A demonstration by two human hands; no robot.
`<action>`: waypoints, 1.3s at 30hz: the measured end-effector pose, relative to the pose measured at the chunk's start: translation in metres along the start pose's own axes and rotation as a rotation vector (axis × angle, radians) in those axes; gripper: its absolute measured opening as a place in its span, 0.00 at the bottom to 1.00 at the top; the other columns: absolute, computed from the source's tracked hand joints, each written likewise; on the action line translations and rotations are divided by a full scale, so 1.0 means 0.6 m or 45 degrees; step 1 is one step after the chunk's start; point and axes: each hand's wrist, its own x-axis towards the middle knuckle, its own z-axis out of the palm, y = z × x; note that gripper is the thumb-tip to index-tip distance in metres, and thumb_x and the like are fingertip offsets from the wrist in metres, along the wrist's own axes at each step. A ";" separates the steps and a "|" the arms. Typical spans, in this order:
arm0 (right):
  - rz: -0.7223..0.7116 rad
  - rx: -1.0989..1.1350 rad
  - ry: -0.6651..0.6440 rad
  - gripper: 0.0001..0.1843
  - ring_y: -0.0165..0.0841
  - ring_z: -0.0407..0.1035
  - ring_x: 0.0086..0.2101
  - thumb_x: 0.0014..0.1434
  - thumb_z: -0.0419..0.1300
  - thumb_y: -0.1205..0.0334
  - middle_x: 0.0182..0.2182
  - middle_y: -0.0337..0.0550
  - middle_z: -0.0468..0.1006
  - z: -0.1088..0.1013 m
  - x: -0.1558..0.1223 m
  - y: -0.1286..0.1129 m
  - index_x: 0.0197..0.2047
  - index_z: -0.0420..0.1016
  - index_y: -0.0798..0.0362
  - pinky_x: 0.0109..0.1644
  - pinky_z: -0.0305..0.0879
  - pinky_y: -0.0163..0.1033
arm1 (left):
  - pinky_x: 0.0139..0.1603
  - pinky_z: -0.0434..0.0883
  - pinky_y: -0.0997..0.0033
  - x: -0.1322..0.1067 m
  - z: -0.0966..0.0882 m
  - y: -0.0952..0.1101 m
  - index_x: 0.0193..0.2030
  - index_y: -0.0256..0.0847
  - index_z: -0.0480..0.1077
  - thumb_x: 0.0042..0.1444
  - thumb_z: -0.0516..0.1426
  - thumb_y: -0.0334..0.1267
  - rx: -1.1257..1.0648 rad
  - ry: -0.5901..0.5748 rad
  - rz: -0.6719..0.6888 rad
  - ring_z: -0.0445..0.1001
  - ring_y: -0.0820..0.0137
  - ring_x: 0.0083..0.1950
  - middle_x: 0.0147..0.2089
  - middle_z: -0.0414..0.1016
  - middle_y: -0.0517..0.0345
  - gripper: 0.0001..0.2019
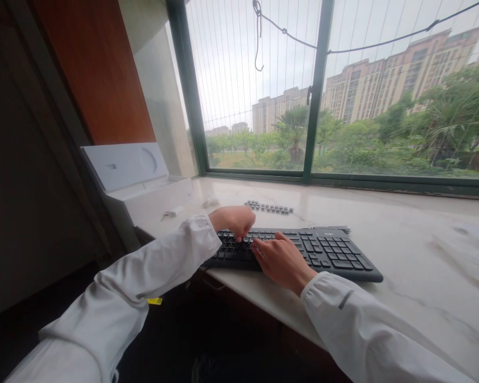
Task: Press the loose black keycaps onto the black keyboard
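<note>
A black keyboard (331, 255) lies on a pale marble window ledge (423, 266), near its front edge. My left hand (232, 221) hovers over the keyboard's left part, fingers curled down in a pinch onto the keys; what they grip is hidden. Beside it, my right hand (281, 260) lies flat on the middle keys, fingers stretched toward the left hand. Behind the keyboard sit several loose black keycaps (269, 207) in rows on the ledge. Both arms are in white sleeves.
An open white box (155, 194) with its lid (123, 165) propped up stands at the ledge's left end, with a small light object (170, 214) next to it. A green-framed window (317, 106) runs along the back. A dark wall closes the left side.
</note>
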 end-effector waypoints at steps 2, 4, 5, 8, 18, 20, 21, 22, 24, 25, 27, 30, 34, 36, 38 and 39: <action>-0.005 -0.001 0.000 0.16 0.30 0.69 0.24 0.67 0.43 0.62 0.24 0.41 0.78 -0.001 0.000 -0.001 0.34 0.69 0.52 0.42 0.46 0.40 | 0.30 0.65 0.72 -0.002 0.002 0.001 0.28 0.38 0.79 0.35 0.68 0.33 -0.025 0.012 0.007 0.69 0.73 0.25 0.26 0.77 0.56 0.09; -0.011 -0.001 -0.003 0.16 0.30 0.69 0.24 0.67 0.43 0.62 0.24 0.41 0.78 -0.002 0.000 -0.001 0.34 0.69 0.52 0.41 0.46 0.40 | 0.30 0.65 0.72 -0.003 0.003 0.000 0.28 0.38 0.79 0.35 0.68 0.34 -0.031 0.019 0.013 0.68 0.73 0.25 0.26 0.77 0.55 0.09; -0.011 -0.001 -0.006 0.15 0.30 0.69 0.24 0.66 0.44 0.62 0.24 0.41 0.78 -0.003 0.000 -0.001 0.34 0.69 0.52 0.41 0.45 0.40 | 0.29 0.65 0.72 -0.003 0.004 -0.001 0.28 0.37 0.79 0.35 0.68 0.33 -0.022 0.024 0.013 0.68 0.73 0.25 0.26 0.77 0.55 0.09; 0.000 -0.002 -0.013 0.15 0.30 0.69 0.24 0.66 0.44 0.62 0.25 0.41 0.78 -0.003 0.000 -0.002 0.35 0.70 0.52 0.42 0.45 0.40 | 0.28 0.65 0.72 -0.005 0.007 -0.001 0.28 0.37 0.79 0.35 0.67 0.33 0.011 0.048 0.013 0.68 0.73 0.24 0.25 0.76 0.55 0.09; -0.004 -0.007 0.009 0.14 0.30 0.68 0.23 0.66 0.44 0.63 0.24 0.40 0.78 0.001 0.000 0.000 0.36 0.70 0.52 0.42 0.45 0.40 | 0.32 0.64 0.72 -0.023 0.011 0.010 0.28 0.39 0.79 0.37 0.66 0.32 0.029 0.116 0.021 0.69 0.73 0.26 0.26 0.76 0.56 0.08; -0.004 -0.009 -0.002 0.15 0.29 0.68 0.23 0.66 0.44 0.63 0.24 0.41 0.78 0.000 0.000 -0.001 0.35 0.70 0.52 0.42 0.45 0.40 | 0.32 0.64 0.73 -0.019 0.009 0.002 0.28 0.39 0.79 0.36 0.67 0.34 -0.024 0.100 0.032 0.69 0.73 0.27 0.26 0.76 0.57 0.08; -0.005 -0.005 -0.007 0.15 0.29 0.68 0.24 0.66 0.44 0.63 0.25 0.41 0.78 -0.002 0.000 -0.002 0.35 0.70 0.53 0.42 0.45 0.40 | 0.32 0.64 0.73 -0.016 0.009 -0.005 0.28 0.40 0.79 0.36 0.67 0.35 -0.059 0.084 0.051 0.69 0.73 0.27 0.26 0.77 0.57 0.08; -0.004 0.001 -0.011 0.15 0.29 0.69 0.24 0.66 0.44 0.63 0.25 0.41 0.78 -0.003 0.000 -0.002 0.34 0.70 0.53 0.42 0.45 0.40 | 0.32 0.64 0.74 -0.012 0.008 -0.013 0.28 0.40 0.79 0.36 0.67 0.37 -0.099 0.063 0.077 0.70 0.73 0.27 0.26 0.77 0.58 0.09; 0.001 0.016 -0.015 0.14 0.29 0.69 0.24 0.66 0.44 0.62 0.25 0.41 0.78 -0.005 0.000 -0.003 0.34 0.69 0.53 0.41 0.45 0.39 | 0.32 0.64 0.75 -0.005 0.009 -0.032 0.30 0.40 0.79 0.37 0.67 0.40 -0.186 0.015 0.121 0.71 0.74 0.29 0.28 0.78 0.58 0.11; 0.003 0.020 -0.016 0.15 0.29 0.69 0.24 0.66 0.44 0.62 0.25 0.42 0.78 -0.006 0.000 -0.003 0.34 0.69 0.53 0.41 0.45 0.39 | 0.33 0.64 0.75 -0.002 0.010 -0.041 0.31 0.41 0.79 0.37 0.67 0.42 -0.234 -0.009 0.129 0.71 0.74 0.30 0.29 0.79 0.59 0.12; 0.003 0.021 -0.015 0.15 0.30 0.69 0.24 0.66 0.44 0.62 0.24 0.41 0.78 -0.007 -0.001 -0.003 0.34 0.69 0.53 0.41 0.45 0.39 | 0.34 0.64 0.76 0.002 0.013 -0.056 0.32 0.42 0.79 0.37 0.67 0.45 -0.316 -0.051 0.124 0.72 0.74 0.31 0.31 0.79 0.60 0.14; -0.001 0.019 -0.011 0.15 0.30 0.68 0.24 0.67 0.43 0.61 0.24 0.41 0.78 -0.006 -0.001 -0.003 0.34 0.68 0.52 0.41 0.46 0.39 | 0.37 0.64 0.76 0.003 0.019 -0.067 0.34 0.42 0.79 0.37 0.67 0.47 -0.394 -0.070 0.099 0.72 0.74 0.33 0.32 0.80 0.61 0.16; 0.015 0.011 -0.030 0.14 0.29 0.68 0.24 0.67 0.44 0.61 0.24 0.40 0.77 -0.004 -0.002 -0.003 0.36 0.69 0.52 0.43 0.46 0.39 | 0.36 0.63 0.77 -0.002 0.025 -0.070 0.34 0.42 0.79 0.37 0.66 0.50 -0.453 -0.052 0.041 0.72 0.75 0.33 0.32 0.80 0.61 0.18; 0.020 0.010 -0.041 0.14 0.30 0.69 0.24 0.67 0.44 0.61 0.24 0.40 0.77 -0.004 -0.002 -0.003 0.37 0.69 0.52 0.42 0.46 0.39 | 0.34 0.62 0.78 -0.005 0.026 -0.070 0.34 0.42 0.79 0.37 0.66 0.51 -0.477 -0.049 0.020 0.72 0.75 0.33 0.33 0.80 0.60 0.19; 0.016 0.020 -0.046 0.14 0.30 0.69 0.25 0.67 0.43 0.61 0.25 0.40 0.77 -0.005 -0.002 -0.004 0.38 0.69 0.52 0.42 0.47 0.39 | 0.34 0.62 0.78 -0.005 0.026 -0.071 0.35 0.42 0.79 0.37 0.66 0.50 -0.486 -0.053 0.013 0.72 0.75 0.32 0.32 0.80 0.60 0.18; 0.014 0.027 -0.046 0.14 0.30 0.69 0.25 0.67 0.43 0.60 0.25 0.40 0.77 -0.005 -0.002 -0.004 0.38 0.68 0.52 0.42 0.47 0.39 | 0.34 0.62 0.78 -0.005 0.025 -0.071 0.35 0.42 0.79 0.38 0.66 0.50 -0.487 -0.057 0.014 0.72 0.75 0.32 0.32 0.80 0.60 0.18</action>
